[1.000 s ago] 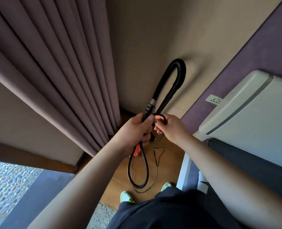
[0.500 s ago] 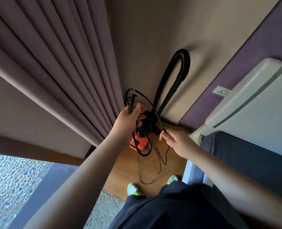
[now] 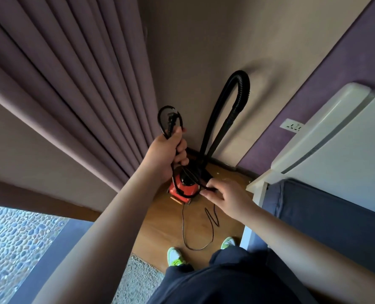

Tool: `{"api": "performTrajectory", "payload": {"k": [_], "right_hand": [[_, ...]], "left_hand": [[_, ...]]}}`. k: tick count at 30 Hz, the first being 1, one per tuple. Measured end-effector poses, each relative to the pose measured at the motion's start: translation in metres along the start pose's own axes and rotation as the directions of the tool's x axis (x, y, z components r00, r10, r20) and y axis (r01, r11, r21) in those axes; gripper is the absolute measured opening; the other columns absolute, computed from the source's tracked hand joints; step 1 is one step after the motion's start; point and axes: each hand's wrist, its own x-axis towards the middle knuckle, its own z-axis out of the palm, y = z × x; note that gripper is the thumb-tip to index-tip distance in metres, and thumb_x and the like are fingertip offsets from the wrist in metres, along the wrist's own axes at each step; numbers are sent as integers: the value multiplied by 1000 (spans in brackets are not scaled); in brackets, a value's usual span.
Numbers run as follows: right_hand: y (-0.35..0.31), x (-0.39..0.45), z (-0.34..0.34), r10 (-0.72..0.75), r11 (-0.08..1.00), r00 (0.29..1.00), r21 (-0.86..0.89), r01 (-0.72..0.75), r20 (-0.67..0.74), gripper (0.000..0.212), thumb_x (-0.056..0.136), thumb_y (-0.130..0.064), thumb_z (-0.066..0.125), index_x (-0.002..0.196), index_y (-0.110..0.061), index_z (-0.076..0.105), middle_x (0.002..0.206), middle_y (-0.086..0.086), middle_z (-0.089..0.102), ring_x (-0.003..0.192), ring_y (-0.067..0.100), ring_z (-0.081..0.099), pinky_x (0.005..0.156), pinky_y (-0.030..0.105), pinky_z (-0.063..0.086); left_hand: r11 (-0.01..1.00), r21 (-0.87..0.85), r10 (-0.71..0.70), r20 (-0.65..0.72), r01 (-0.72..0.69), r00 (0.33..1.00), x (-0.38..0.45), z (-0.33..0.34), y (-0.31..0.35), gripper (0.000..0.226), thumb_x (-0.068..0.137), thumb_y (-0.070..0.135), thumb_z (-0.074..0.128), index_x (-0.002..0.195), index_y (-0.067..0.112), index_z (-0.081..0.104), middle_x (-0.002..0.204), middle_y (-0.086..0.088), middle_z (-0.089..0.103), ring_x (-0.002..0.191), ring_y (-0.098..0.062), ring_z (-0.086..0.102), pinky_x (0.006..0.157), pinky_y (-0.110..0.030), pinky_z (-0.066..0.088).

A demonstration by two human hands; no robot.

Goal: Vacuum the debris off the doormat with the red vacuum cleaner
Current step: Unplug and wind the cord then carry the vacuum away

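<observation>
Red vacuum cleaner (image 3: 183, 189), below left hand (image 3: 167, 153)

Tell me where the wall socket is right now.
In the head view the wall socket sits at right on the purple wall, just left of the white appliance, right of the hose loop.

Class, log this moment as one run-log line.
left hand: grips coiled black power cord | right hand: pinches cord | red vacuum cleaner: on floor
</observation>
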Motion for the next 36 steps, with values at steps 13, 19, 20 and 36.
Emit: {"api": "performTrajectory", "payload": {"k": [13,19,20,36], "right_hand": [[101,-21,-2,572,819,807,-61,-570,147,30,101,-36,49,80,-26,67,87,-6,72,82,6,64,70,20,43],[50,1,-19,440,892,896,87,-444,66,30,101,-38,45,90,-21,68,74,-5,70,71,5,64,71,18,48],[41,4,-23,415,899,908,123,-420,64,31,102,-38,44,88,-22,65,71,-4,68,72,9,65,74,21,50],[63,-2,-18,480,850,854,134,-510,201,52,88,-70,42,64,-29,63,72,-9,70,76,11,67,79,33,49]], "left_hand": [[874,477,52,93,-91,994,-26,-24,35,17,94,19,61,87,4,63,50,2,51,39,-7,34,39,-18,22],[420,903,41,86,-95,995,-26,1,-36,7,96,34,61,90,32,64,70,18,60,71,-4,57,54,-6,34],[417,901,32,115,-118,993,-24,5,-47,6,96,34,60,101,31,64,82,17,62,81,-6,59,59,-7,35],[921,386,-28,216,-59,976,-14,0,-26,19,105,19,45,92,6,50,55,-2,50,57,-22,63,62,-28,55]]}}
